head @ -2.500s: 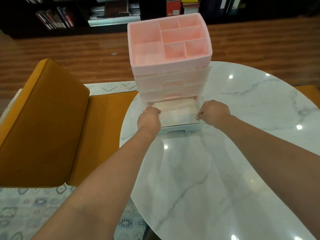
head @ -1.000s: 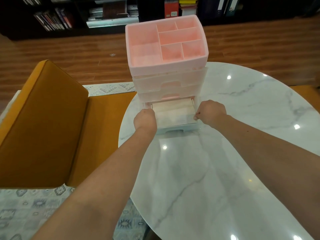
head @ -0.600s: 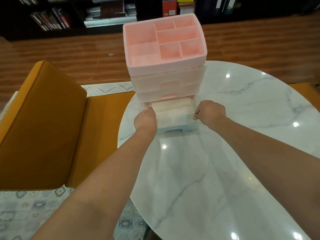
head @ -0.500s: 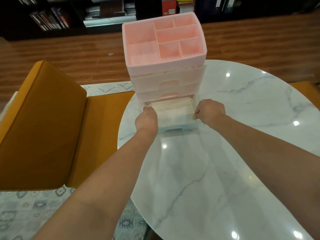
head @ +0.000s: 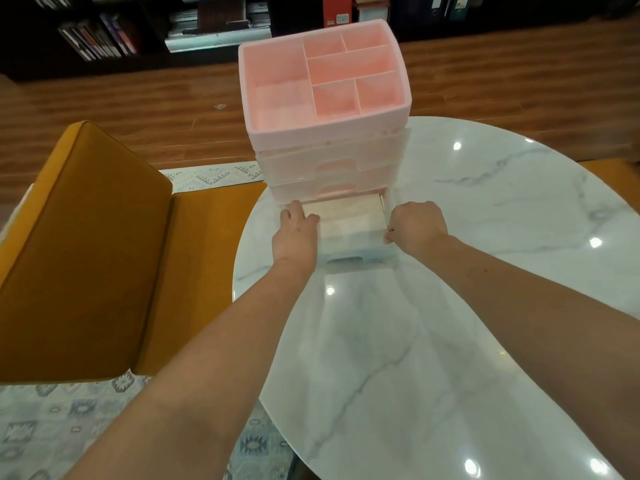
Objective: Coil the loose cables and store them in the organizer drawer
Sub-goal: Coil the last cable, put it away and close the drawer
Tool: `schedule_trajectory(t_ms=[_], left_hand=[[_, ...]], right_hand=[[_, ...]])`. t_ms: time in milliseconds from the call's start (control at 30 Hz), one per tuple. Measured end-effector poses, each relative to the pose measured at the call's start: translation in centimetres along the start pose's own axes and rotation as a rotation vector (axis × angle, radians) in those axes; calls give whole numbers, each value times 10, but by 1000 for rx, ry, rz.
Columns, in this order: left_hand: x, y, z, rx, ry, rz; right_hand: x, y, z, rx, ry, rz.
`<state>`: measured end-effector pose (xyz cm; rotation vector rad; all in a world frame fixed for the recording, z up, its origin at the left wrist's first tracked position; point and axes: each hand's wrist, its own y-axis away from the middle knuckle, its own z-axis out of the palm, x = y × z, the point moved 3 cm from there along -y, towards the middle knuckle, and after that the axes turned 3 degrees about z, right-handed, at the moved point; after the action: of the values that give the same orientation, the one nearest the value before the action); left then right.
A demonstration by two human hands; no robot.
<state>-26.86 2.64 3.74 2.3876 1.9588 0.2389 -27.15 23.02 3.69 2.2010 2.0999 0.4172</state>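
My left hand [head: 295,233] and right hand [head: 415,225] grip sides of bottom drawer [head: 349,223], half out of organizer [head: 325,143] on table [head: 485,237]. Cables not visible. Risks: uneven push jams drawer; hard shove slides light organizer; fingers pinched.

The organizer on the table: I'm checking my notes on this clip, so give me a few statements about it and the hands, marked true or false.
1. The bottom drawer of the pink organizer is pulled partly out. True.
2. A coiled cable fills the top tray. False: its compartments show nothing inside.
3. The left hand and right hand are at the drawer's sides. True.
4. The organizer stands on the orange seat. False: it stands on the marble table.
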Motion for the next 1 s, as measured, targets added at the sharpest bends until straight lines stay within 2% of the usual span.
schedule_trajectory(t_ms=[167,367,467,600,700,1000], left_hand=[[5,-5,1,-40,-91,61],[4,-9,2,-70,-149,87],[2,-13,1,-77,-123,85],[6,-16,3,-69,-109,98],[7,-16,4,-61,-122,126],[4,-18,9,-28,-121,188]], right_hand=[[-3,3,4,94,127,-49],[-2,9,9,209,120,-108],[-1,7,6,278,36,-143],[-6,4,3,152,-83,-294],[-7,2,7,42,-176,-280],[-10,-9,12,121,-186,-285]])
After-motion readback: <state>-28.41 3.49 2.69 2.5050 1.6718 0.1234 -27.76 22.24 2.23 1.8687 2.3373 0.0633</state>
